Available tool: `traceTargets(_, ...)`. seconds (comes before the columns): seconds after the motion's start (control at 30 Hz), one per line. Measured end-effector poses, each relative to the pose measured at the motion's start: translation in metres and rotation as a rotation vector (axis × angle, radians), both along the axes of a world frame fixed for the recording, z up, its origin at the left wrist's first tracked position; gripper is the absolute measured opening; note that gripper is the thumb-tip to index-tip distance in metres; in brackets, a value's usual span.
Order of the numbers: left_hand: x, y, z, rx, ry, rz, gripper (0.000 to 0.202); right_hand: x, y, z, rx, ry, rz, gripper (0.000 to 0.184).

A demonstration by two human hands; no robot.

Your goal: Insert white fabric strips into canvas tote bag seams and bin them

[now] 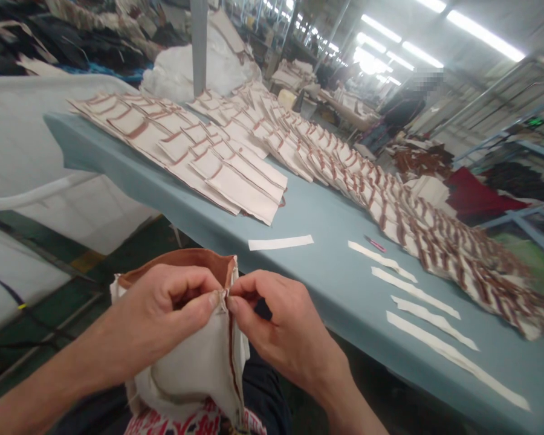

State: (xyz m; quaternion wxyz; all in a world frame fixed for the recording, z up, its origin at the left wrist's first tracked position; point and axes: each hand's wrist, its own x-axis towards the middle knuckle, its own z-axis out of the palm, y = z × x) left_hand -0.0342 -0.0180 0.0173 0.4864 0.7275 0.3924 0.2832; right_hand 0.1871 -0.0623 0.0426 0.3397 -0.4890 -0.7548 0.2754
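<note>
A cream fabric pouch (pixel 185 368) with a brown lining and a dark seam rests over my lap, its mouth facing up. My left hand (pixel 167 308) pinches the pouch's edge at the top of the seam, thumb and forefinger together. Right beside it, my right hand (pixel 272 314) pinches the same edge from the other side, its fingertips nearly touching the left ones. What lies exactly between the fingertips is too small to make out. Beyond the hands, a short white strip (pixel 281 243) lies on the blue-covered table (pixel 236 235).
Overlapping cream pieces with brown edges (pixel 181 145) cover the table's left, and a long row of similar pieces (pixel 344 169) runs along its far side. Several white strips (pixel 453 356) and a small pink-handled tool (pixel 375 244) lie at right. White bins (pixel 72 145) stand left. A person (pixel 399 109) is farther back.
</note>
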Motion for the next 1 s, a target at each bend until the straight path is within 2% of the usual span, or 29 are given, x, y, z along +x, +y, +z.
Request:
traceTargets(0.13,0.005,-0.004,0.000,0.139,0.035,0.068,0.035,-0.001,0.000,-0.001,0.191,-0.238,-0.037,0.017)
traceTargets(0.27,0.008,-0.008,-0.001,0.282,0.068,0.104,0.029,0.000,0.002,-0.001,0.220,-0.253,-0.044,0.018)
traceTargets(0.33,0.009,-0.010,0.000,0.337,0.085,0.109,0.028,0.001,0.003,0.001,0.153,-0.189,-0.042,0.016)
traceTargets(0.4,0.010,-0.011,0.002,0.348,0.085,0.096,0.029,0.001,0.005,0.004,0.010,-0.064,-0.033,0.013)
traceTargets(0.53,0.012,-0.013,0.013,0.145,0.074,0.051,0.036,0.001,0.009,0.001,-0.386,0.250,0.001,0.015)
traceTargets(0.6,0.013,-0.012,0.017,0.027,0.054,0.024,0.040,0.000,0.009,-0.004,-0.513,0.354,0.008,0.019)
traceTargets(0.7,0.011,-0.007,0.012,-0.059,0.008,-0.042,0.040,0.000,0.008,-0.010,-0.587,0.397,0.001,0.021)
traceTargets(0.9,0.005,0.005,-0.020,-0.118,-0.045,-0.187,0.041,0.004,0.007,-0.010,-0.656,0.429,0.015,0.046)
traceTargets(1.0,0.007,0.008,-0.019,-0.117,-0.006,-0.201,0.042,0.007,0.006,-0.012,-0.652,0.443,0.038,0.050)
